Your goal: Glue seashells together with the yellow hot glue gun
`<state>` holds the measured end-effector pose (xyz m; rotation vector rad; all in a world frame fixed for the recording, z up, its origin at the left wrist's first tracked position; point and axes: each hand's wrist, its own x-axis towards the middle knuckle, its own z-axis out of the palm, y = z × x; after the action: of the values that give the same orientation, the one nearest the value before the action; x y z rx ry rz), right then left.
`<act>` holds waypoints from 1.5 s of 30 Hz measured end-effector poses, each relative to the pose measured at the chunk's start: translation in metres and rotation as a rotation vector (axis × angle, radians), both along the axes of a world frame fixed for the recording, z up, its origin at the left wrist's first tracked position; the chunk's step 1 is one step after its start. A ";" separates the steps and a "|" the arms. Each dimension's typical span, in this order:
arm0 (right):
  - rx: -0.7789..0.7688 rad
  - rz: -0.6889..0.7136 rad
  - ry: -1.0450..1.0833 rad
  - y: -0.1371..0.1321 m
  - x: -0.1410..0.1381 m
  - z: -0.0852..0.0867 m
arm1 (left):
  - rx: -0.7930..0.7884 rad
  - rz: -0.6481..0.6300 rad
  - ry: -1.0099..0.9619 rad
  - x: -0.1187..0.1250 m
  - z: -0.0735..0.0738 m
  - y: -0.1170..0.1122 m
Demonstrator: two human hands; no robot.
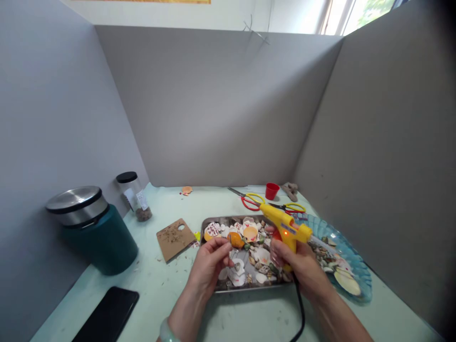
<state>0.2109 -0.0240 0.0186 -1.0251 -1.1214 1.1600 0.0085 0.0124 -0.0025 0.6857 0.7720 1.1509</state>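
My right hand [298, 259] grips a yellow glue gun [283, 227] by its handle, with the nozzle pointing up and left and a small orange light glowing on its side. A black cord runs down from the handle. My left hand [214, 261] is closed in a pinch over the left part of a metal tray [249, 288]; whatever lies between the fingertips is too small to make out. Seashells and pebbles fill the tray, among them an orange shell [235, 240] near my left fingertips and a white shell [237, 273] below them.
Right of the tray stands a blue scalloped dish [361, 270] of shells. Behind are scissors [252, 199], a second pair [290, 207] and a red cup [272, 191]. At left are a brown board [175, 239], a jar [135, 197], a teal flask [101, 240] and a phone [107, 316]. Grey panels enclose the table.
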 end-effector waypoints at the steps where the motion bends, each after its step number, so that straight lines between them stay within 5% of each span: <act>1: -0.005 0.062 0.042 0.002 -0.004 -0.004 | -0.007 -0.006 -0.027 -0.001 0.000 0.000; 5: -0.028 0.274 0.134 0.006 -0.012 -0.024 | -0.043 -0.032 -0.118 -0.003 0.004 0.000; 16: -0.116 0.454 0.013 0.001 -0.002 -0.036 | -0.084 -0.116 -0.178 -0.008 0.008 -0.001; 31: -0.181 0.417 -0.047 -0.001 -0.003 -0.035 | -0.084 -0.118 -0.180 -0.008 0.011 -0.004; 45: -0.085 0.449 0.033 0.005 -0.002 -0.043 | -0.023 -0.199 -0.156 -0.008 0.009 -0.004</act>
<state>0.2093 -0.0192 -0.0245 -0.8342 -1.3260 1.5850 0.0006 0.0086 0.0063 0.6309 0.5711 0.9994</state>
